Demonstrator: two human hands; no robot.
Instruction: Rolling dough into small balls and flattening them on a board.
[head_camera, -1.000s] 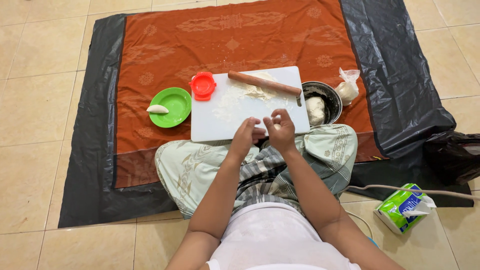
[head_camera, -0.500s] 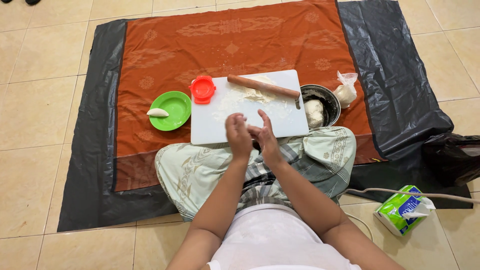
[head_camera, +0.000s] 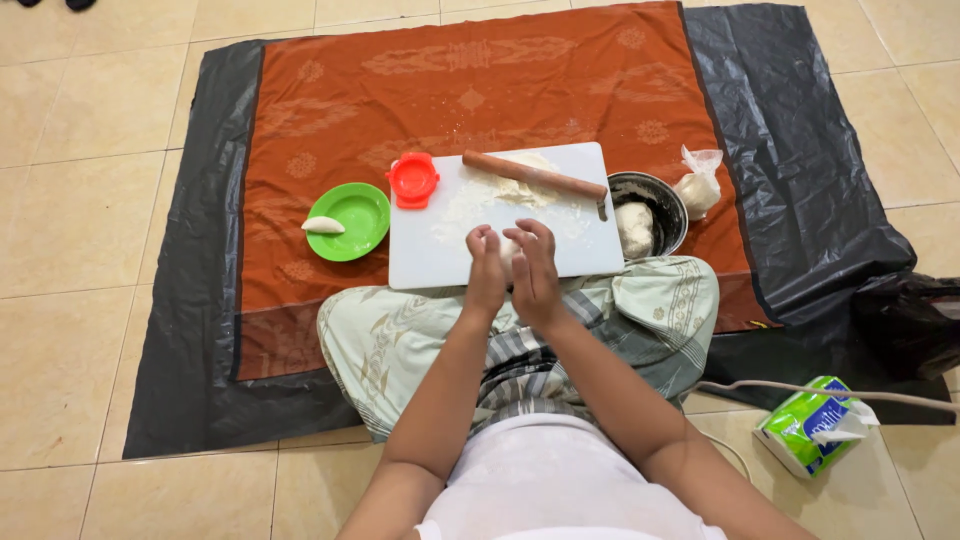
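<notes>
Left hand (head_camera: 487, 268): pressed palm-to-palm against the right, over the board's near edge.
Right hand (head_camera: 533, 270): closed with the left around a dough piece (head_camera: 508, 250), barely visible.
White cutting board (head_camera: 500, 215): carried a rolling pin (head_camera: 535, 175).
Green plate (head_camera: 350, 220): left of the board.

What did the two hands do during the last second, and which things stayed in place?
The left hand and right hand stayed together over the white board's near edge, shifting palm against palm around a small piece of dough. The rolling pin, red mould, green plate and metal bowl stayed put.
</notes>
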